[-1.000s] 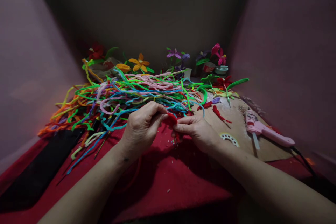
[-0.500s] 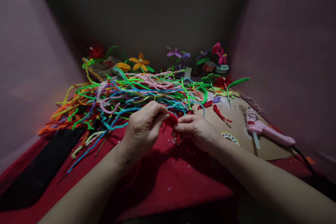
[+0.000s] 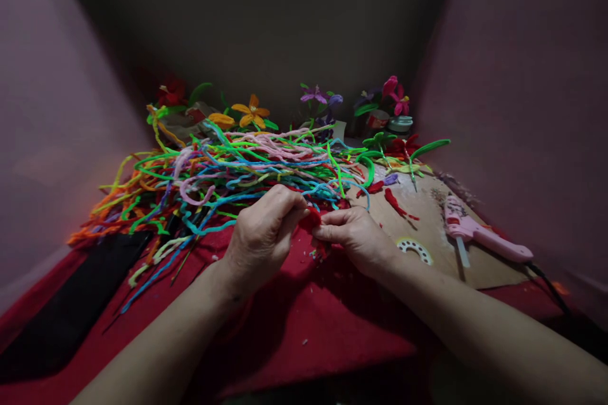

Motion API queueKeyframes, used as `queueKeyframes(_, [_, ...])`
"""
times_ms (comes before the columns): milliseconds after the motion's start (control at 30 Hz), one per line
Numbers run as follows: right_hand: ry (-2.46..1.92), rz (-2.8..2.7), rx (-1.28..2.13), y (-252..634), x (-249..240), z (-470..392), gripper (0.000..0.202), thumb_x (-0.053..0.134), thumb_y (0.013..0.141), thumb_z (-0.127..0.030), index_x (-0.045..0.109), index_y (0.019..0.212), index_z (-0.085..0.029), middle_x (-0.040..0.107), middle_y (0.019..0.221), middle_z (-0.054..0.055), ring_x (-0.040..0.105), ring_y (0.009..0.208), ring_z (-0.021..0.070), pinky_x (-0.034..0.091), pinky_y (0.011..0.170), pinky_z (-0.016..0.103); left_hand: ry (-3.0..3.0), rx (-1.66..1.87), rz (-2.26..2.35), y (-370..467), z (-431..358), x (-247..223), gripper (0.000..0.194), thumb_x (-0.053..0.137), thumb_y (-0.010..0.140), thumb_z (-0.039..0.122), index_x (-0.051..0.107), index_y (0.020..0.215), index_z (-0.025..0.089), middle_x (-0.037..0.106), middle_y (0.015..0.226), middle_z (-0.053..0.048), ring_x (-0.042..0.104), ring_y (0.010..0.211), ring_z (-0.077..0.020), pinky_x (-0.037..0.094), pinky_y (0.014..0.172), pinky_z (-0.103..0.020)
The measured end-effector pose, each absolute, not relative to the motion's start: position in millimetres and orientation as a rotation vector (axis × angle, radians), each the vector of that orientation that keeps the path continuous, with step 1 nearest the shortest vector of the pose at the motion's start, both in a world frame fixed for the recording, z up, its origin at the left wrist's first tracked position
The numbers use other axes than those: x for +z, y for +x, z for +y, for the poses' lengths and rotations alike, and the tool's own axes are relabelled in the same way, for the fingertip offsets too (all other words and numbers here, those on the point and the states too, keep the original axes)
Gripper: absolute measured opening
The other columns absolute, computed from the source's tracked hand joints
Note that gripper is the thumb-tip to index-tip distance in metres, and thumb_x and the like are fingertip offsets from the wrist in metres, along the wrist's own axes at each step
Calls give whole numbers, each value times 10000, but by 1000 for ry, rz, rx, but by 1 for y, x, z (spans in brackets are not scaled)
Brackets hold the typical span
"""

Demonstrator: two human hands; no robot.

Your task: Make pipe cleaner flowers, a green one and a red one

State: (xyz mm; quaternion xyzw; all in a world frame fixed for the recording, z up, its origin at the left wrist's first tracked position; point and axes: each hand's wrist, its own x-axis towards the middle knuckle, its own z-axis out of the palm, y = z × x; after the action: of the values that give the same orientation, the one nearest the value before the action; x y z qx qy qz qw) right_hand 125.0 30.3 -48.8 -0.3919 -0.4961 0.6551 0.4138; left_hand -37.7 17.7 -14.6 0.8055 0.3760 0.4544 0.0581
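Between my two hands is a small red pipe cleaner piece point(image 3: 311, 220), looped or folded, held just above the red cloth point(image 3: 354, 329). My left hand point(image 3: 266, 228) pinches its left side between thumb and curled fingers. From the other side, my right hand point(image 3: 354, 234) grips it with thumb and forefinger. Part of the red piece is hidden by the fingers. Right behind the hands lies a big tangled pile of pipe cleaners point(image 3: 266, 161) in many colours. Another red pipe cleaner piece point(image 3: 395, 202) rests on a brown board point(image 3: 427, 221) to the right.
On the board lie a pink hot glue gun point(image 3: 489, 240) with a cord and a white curved piece with holes point(image 3: 415, 250). A long black object point(image 3: 71, 304) lies at left. Pipe cleaner flowers, among them an orange flower point(image 3: 253, 112), and a small jar point(image 3: 400, 124) stand along the back.
Both hands stay pinched on the red piece. The right fingers have shifted slightly, and the piece looks a little turned. The rest of the table looks the same.
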Motion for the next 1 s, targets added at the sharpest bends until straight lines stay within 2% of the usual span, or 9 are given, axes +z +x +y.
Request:
queueKeyframes(33, [-980,-1233,1650,125,-48,30,142,707,592,-250,660,565,-120,579,506,-11,453,468,77,341,528,242,2341,1400,1108,-37,17,-13,85,531,807,125,578,850,180,551,736,3,525,652,-96,426,586,-207])
queueKeyframes(133, [-944,-1173,1687,126,-48,31,168,722,594,-271,645,577,-122,587,527,-7,476,474,83,358,524,244,1954,1566,1025,-35,15,-7,307,606,756,164,528,1045,232,538,787,16,519,603,-87,427,511,-204])
queueKeyframes(200, [-915,-1118,1759,126,-48,32,179,728,601,-280,636,591,-127,593,547,-7,487,473,83,362,508,239,1739,1694,1049,-34,14,-3,284,631,730,165,513,979,235,533,746,34,494,526,-72,408,450,-194])
queueKeyframes(267, [-880,-1055,1843,127,-47,32,185,733,608,-276,619,595,-130,592,557,-9,490,464,78,361,488,230,1607,1725,1140,-34,15,0,141,615,743,167,507,822,214,514,624,55,455,445,-60,375,404,-187])
queueKeyframes(400, [-784,-937,1930,127,-46,32,170,731,621,-228,594,603,-128,614,559,1,510,443,73,369,469,217,1500,1458,1228,-36,20,-2,135,579,770,199,510,654,180,436,446,67,393,366,-55,300,351,-181])
queueKeyframes(533, [-714,-836,1995,127,-47,31,165,735,620,-202,589,628,-127,633,554,8,542,431,83,386,457,212,1362,1294,1131,-38,26,-8,130,605,757,264,563,690,161,484,489,52,399,373,-49,292,356,-172])
queueKeyframes(600, [-689,-824,2018,128,-49,31,153,730,629,-194,593,640,-125,636,549,6,545,422,83,390,446,206,1320,1289,1086,-38,27,-10,105,641,728,252,599,763,162,514,529,50,423,396,-50,318,379,-172])
queueKeyframes(733, [-710,-842,2050,129,-49,30,140,717,642,-182,591,626,-122,630,535,0,546,410,83,401,428,200,1341,1243,1018,-38,27,-10,183,655,717,227,651,891,171,584,603,28,440,426,-50,341,412,-179])
queueKeyframes(1000, [-836,-1009,1940,129,-46,28,154,734,612,-210,619,603,-109,620,525,10,531,400,85,395,426,209,1574,1179,1144,-41,24,-3,147,670,694,251,699,799,152,653,647,-19,524,507,-98,395,466,-206])
